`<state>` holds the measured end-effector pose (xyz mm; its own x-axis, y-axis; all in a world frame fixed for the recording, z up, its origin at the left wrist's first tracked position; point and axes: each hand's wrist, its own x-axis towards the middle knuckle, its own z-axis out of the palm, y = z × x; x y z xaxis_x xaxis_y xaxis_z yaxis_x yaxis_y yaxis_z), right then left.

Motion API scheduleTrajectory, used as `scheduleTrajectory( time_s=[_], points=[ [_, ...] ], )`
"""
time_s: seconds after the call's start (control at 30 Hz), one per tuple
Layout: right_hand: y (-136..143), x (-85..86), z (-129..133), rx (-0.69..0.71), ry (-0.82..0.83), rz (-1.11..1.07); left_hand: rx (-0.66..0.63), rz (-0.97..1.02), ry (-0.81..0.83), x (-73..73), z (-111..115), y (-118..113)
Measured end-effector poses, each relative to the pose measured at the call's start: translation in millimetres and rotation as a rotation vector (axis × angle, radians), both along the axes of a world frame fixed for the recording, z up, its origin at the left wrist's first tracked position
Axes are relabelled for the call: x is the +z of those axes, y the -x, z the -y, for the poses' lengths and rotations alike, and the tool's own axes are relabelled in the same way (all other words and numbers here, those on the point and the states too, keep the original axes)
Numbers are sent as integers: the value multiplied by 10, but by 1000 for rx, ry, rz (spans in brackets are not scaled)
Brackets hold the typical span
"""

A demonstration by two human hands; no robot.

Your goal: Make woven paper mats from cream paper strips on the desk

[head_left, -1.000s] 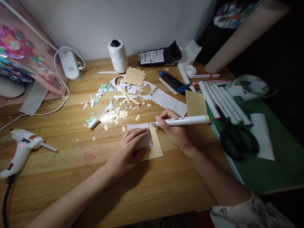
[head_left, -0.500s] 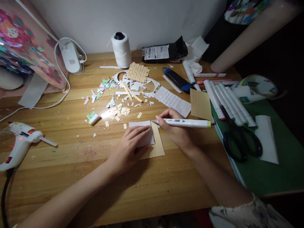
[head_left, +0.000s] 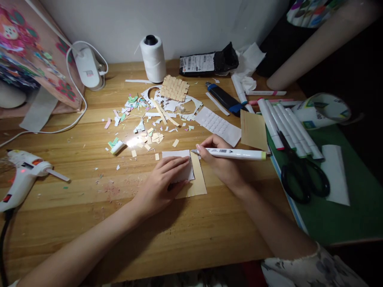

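Head view: my right fingers (head_left: 214,140) grip the marker (head_left: 242,154); my flattened left fingers (head_left: 175,164) press the white paper (head_left: 171,154); light pressure risks slippage.

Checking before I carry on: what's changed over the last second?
The marker's rear end has swung slightly toward the person; the whole view has also shifted a little. Nothing was taken hold of or let go: the right hand still holds the marker, its tip by the white sheet's corner, and the left hand still presses that sheet.
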<state>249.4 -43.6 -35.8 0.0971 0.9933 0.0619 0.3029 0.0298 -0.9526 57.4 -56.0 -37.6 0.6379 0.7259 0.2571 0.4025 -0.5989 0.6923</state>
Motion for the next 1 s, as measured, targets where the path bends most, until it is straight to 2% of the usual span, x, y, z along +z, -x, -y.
scheduleTrajectory(
  time_s=[0.67, 1.0],
  points=[
    [-12, -26, 15, 22, -46, 24, -13, -19, -21, 2, -21, -8],
    [-22, -30, 4, 40, -44, 7, -25, -94, -46, -4, -18, -13]
  ],
)
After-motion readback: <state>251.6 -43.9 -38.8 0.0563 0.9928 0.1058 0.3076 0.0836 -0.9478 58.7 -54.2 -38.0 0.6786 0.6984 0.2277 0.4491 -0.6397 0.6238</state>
